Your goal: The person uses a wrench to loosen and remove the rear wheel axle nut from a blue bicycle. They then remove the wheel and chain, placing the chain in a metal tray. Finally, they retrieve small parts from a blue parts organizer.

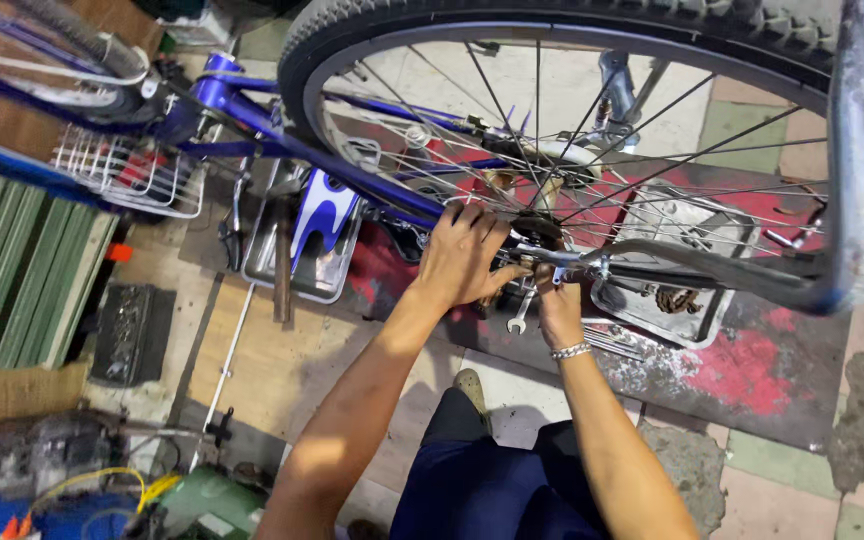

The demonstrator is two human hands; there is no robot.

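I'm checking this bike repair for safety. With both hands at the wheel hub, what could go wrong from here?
The left hand and right hand sit among the spokes; if the wheel turns, fingers may get pinched. The spanner below the hub could slip and strike knuckles. Loose tools around the metal tray might be tripped over.
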